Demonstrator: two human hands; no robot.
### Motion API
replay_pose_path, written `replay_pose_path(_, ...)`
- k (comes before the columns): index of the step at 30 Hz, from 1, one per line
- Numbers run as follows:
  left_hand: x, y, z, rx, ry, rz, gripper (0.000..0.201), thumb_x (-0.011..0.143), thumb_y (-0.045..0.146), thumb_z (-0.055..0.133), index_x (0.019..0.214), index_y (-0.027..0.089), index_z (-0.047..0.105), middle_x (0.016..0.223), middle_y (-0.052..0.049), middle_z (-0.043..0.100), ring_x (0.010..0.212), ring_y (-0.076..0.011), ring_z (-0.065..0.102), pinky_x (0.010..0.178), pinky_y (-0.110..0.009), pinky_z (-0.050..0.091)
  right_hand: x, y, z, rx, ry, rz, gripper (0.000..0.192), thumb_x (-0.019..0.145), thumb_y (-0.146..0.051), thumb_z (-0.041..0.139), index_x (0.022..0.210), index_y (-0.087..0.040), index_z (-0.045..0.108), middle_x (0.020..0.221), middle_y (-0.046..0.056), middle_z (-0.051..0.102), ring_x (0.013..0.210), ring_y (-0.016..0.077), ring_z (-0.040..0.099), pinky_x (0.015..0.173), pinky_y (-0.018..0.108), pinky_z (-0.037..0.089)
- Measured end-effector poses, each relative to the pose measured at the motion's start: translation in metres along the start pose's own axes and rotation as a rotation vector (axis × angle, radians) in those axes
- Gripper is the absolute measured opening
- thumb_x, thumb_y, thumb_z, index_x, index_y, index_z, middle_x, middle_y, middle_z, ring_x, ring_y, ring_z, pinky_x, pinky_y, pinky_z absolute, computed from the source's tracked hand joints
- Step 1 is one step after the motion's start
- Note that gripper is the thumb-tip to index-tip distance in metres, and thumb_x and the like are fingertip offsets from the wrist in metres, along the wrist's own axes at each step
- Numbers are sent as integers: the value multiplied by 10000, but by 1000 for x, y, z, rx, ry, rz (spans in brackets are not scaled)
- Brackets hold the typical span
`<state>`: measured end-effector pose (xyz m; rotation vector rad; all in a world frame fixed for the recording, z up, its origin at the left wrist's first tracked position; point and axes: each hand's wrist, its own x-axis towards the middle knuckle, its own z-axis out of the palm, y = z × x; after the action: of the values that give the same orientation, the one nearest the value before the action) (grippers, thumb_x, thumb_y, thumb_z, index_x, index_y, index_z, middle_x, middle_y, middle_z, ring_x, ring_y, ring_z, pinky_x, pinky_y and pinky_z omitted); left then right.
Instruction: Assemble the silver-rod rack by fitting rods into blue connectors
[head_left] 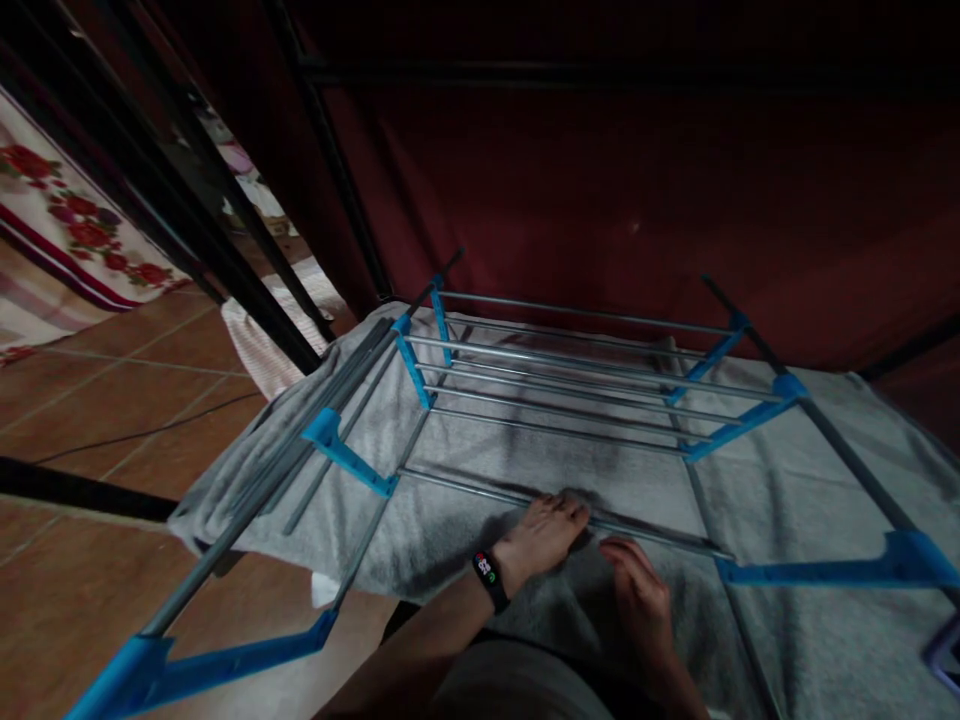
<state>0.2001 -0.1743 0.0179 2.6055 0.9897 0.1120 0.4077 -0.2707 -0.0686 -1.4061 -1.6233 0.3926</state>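
Observation:
A partly assembled rack [420,375] of grey metal tubes and blue plastic brackets rests on a grey cloth. My left hand [546,532], with a black smart band on the wrist, lies over the nearest metal rod [465,487], its fingers curled around it near the middle. That rod spans between the left and right lower tubes. Just to the right, my right hand [641,590] is held a little below the same rod, apart from it, with fingers loosely extended and nothing visible in them. Above both hands, several parallel rods join the blue brackets [731,435].
Several loose grey tubes [330,420] lie along the left side of the grey cloth [847,450]. Blue brackets [240,655] stick out at the near left and right. Black metal posts [247,280] and a dark red panel [585,200] border the work area. A phone-like object [946,655] lies far right.

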Motion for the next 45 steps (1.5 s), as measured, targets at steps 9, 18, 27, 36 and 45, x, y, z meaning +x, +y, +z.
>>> replay_pose_path(9,-11,8,12,-27,21,1,420,1049,87,401,1403,135,622,1375,-165,704,1276,-306,666,1084,-456,554,4,8,-14,-233,88,-84,338,1097,-267,434,1167,-231,762,1180,116,773,1129,282,724,991,472,578)
replay_pose_path(18,-20,2,24,-10,73,-21,392,1061,107,468,1413,165,630,1324,-138,731,1230,-258,698,1095,-418,557,9,9,-8,-408,37,-278,353,1093,-163,439,1297,-215,722,1292,128,767,1188,274,714,1084,485,482)
replay_pose_path(27,-25,-2,18,1,112,6,379,1076,102,451,1404,155,634,1347,-122,737,1271,-244,695,1139,-395,535,13,16,-8,-532,7,-407,394,1084,-116,454,1399,-208,672,1279,125,782,1185,267,716,1154,496,405)
replay_pose_path(36,-27,-5,24,9,120,30,412,1063,105,452,1434,153,626,1390,-170,704,1278,-262,689,1127,-416,537,17,20,-13,-527,-35,-436,369,1087,-148,476,1378,-204,696,1210,121,791,1106,283,722,1054,473,452)
replay_pose_path(45,-27,-3,16,-13,144,47,403,1047,89,482,1415,141,639,1301,-164,736,1228,-261,696,1100,-413,542,20,17,-14,-496,-21,-365,336,1103,-191,479,1312,-223,741,1176,114,794,1067,271,728,987,438,469)
